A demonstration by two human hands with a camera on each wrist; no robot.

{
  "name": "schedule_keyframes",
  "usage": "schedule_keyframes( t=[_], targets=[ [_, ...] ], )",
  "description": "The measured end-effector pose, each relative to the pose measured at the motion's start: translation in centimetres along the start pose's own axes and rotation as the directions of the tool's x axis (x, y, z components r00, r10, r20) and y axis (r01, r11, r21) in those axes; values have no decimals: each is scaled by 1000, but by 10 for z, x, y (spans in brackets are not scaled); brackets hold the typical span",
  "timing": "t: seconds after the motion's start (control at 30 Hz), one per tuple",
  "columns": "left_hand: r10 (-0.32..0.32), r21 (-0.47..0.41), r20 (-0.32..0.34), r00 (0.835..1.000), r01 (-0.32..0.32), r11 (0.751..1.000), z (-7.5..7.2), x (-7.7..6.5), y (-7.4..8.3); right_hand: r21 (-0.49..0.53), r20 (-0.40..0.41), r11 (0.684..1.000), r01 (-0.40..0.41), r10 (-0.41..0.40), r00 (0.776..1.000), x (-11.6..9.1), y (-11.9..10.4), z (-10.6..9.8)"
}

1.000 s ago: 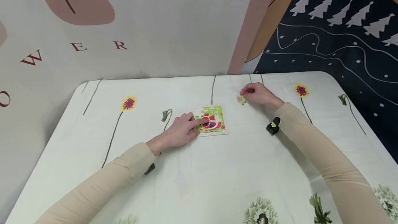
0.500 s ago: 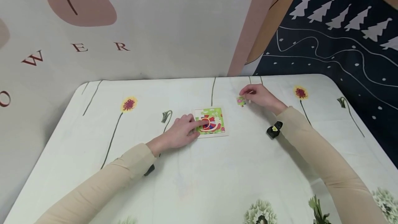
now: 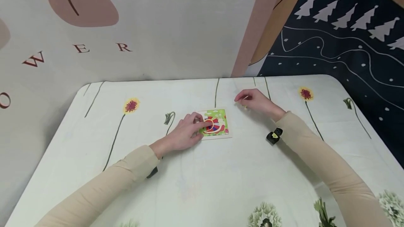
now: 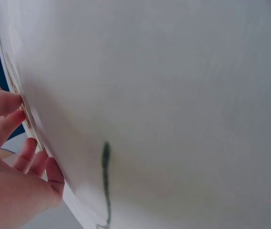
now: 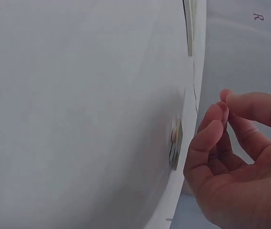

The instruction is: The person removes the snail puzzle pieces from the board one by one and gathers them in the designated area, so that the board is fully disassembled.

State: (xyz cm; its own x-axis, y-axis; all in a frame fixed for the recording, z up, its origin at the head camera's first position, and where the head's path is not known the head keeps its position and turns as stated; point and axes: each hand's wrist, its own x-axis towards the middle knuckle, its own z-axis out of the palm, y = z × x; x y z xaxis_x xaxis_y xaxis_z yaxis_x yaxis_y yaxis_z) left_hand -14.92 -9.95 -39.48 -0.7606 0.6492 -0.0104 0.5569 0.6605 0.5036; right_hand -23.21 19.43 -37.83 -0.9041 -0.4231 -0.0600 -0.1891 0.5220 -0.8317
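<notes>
My left hand (image 3: 186,132) rests on a small square puzzle board (image 3: 218,119). The board has a green border and a red, white and blue snail picture. The index finger lies on the picture, while the thumb is at the near left edge. In the left wrist view, the left hand's fingers (image 4: 23,143) lie along the board's thin edge. To the right, my right hand (image 3: 257,102) hangs over the table, its fingers curled and fingertips together; nothing shows between them. Beneath it are small puzzle pieces (image 5: 175,145), mostly hidden in the head view.
A white cloth printed with flowers (image 3: 202,178) covers the table. Behind it stands a pale wall hanging (image 3: 176,27) with letters. A dark panel with white trees (image 3: 334,48) hangs at the back right.
My right hand has moved a little left and nearer, now covering most of the puzzle pieces in the head view. The left hand has stayed on the board.
</notes>
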Motion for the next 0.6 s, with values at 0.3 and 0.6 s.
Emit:
schedule_keyframes(
  t=[0.3, 0.6],
  targets=[
    [3, 19, -2, 1000, -3, 1000, 0, 1, 0, 6, 38, 1000, 26, -26, 999, 2, -10, 13],
    [11, 22, -7, 1000, -11, 1000, 0, 2, -1, 30, 89, 999, 12, -15, 996, 3, -17, 23]
  ],
)
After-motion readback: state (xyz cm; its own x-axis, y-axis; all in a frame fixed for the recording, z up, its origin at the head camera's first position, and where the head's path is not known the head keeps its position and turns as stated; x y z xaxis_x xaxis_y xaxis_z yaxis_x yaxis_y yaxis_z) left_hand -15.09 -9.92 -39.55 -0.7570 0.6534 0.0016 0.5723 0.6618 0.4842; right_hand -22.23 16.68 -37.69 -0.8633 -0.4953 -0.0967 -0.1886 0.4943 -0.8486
